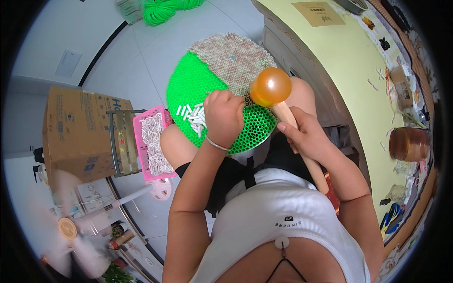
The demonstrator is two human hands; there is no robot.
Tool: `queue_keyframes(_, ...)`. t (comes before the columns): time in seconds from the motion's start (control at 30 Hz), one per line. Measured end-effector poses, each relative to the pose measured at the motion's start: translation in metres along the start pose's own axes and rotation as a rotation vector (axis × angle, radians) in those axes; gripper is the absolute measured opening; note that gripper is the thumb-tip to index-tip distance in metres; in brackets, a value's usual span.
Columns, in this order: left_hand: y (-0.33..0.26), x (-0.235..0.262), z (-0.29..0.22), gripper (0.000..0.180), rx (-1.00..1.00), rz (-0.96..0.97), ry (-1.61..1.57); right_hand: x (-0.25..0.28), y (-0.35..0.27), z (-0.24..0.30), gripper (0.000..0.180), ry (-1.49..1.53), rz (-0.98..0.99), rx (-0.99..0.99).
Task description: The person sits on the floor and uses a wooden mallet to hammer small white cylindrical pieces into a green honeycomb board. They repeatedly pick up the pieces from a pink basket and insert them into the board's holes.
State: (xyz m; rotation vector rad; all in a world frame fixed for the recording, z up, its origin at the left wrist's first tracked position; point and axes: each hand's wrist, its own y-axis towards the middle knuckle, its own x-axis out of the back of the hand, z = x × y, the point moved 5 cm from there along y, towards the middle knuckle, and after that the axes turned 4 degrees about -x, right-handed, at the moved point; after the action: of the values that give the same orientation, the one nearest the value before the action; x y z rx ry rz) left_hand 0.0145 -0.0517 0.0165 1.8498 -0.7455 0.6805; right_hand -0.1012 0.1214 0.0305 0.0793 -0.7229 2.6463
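Observation:
Across my lap and knees rests a round green honeycomb-like mat (193,75) full of small holes. Its far right part is covered with pale beige-grey tube ends (233,56). Several short white sticks (192,117) lie loose on the green, beside my left hand (225,115). That hand is closed low over the mat, and its curled fingers hide what they may hold. My right hand (302,134) grips the wooden handle of a mallet (272,87). The mallet's rounded amber head is above the mat's right side, just right of my left hand.
A pink basket (138,137) of short white sticks stands at my left, near a cardboard box (80,137) and a spinning fan (67,228). On the right, a pale yellow table (325,61) holds an amber jar (409,144) and scissors (391,219). Green cord (160,12) lies at the far end.

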Motion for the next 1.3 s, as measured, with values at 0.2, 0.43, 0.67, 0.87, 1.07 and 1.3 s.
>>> queue_keyframes(0.2,-0.006,0.041,0.041,0.013,0.197,-0.088,-0.040,-0.012,-0.018,0.047,0.036,-0.278,-0.039,0.376)
queue_keyframes(0.43,-0.010,0.055,0.076,0.008,0.167,0.203,0.153,-0.005,0.005,0.018,0.033,-0.364,-0.045,0.104)
queue_keyframes(0.67,-0.002,0.043,0.069,0.006,0.139,0.244,0.323,0.001,0.002,-0.004,0.028,0.023,-0.028,-0.023)
queue_keyframes(0.87,0.003,0.033,0.036,0.012,0.324,-0.024,-0.362,0.001,0.007,-0.015,0.027,0.080,0.017,-0.009)
queue_keyframes(1.07,0.007,0.010,0.010,0.011,0.041,0.051,-0.118,0.003,0.008,-0.015,0.029,0.088,0.042,0.015)
queue_keyframes(1.3,0.007,0.002,0.004,0.012,-0.001,0.047,-0.003,0.004,0.008,-0.018,0.030,0.100,0.050,0.042)
